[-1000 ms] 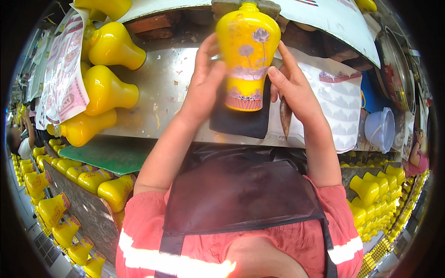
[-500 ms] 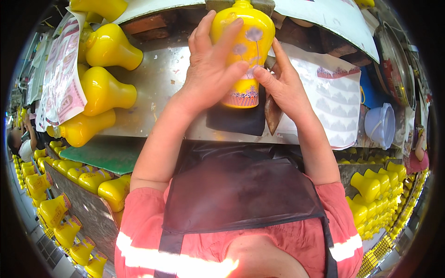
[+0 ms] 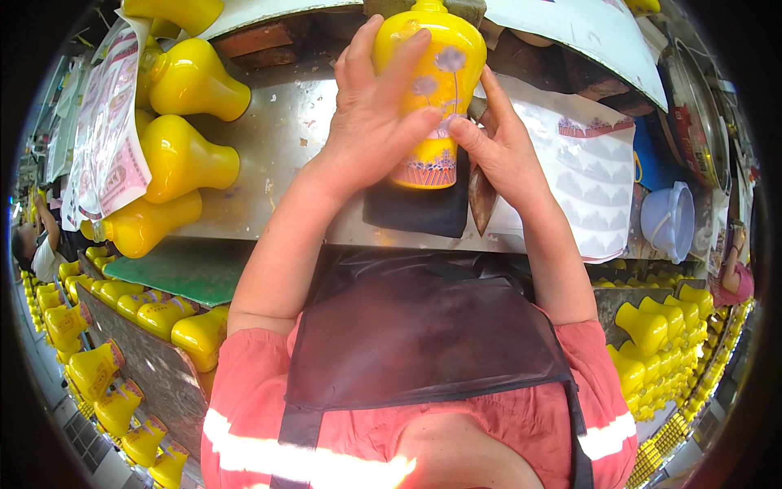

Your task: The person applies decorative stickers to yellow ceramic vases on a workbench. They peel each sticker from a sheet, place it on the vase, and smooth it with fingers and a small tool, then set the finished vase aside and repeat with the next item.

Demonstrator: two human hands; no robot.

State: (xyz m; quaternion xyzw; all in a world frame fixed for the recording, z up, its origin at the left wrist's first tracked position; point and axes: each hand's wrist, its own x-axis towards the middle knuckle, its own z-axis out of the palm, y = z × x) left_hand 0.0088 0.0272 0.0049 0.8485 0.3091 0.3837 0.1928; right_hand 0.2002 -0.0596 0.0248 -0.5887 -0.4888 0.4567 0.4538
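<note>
A glossy yellow vase (image 3: 460, 77) with floral decals and a patterned band near its narrower end lies between my two hands over the metal bench (image 3: 281, 163). My left hand (image 3: 371, 122) wraps its left side, fingers spread on the surface and thumb pressed to the lower part. From the right, my right hand (image 3: 507, 147) grips it, its thumb on the pale band and the other fingers partly hidden behind. A brown pointed tool (image 3: 482, 208) sticks out beneath my right hand; its upper part is hidden. Below the vase lies a dark cloth (image 3: 415, 210).
Several plain yellow vases (image 3: 195, 159) lie at the left beside printed decal sheets (image 3: 110, 138). On the right are another decal sheet (image 3: 582, 171) and a pale blue bucket (image 3: 668, 220). Racks hold more vases (image 3: 652, 326). Other people (image 3: 41, 244) are at both far edges.
The vase and both hands have shifted very slightly to the right, with the grip unchanged. The person at the far left has moved an arm.
</note>
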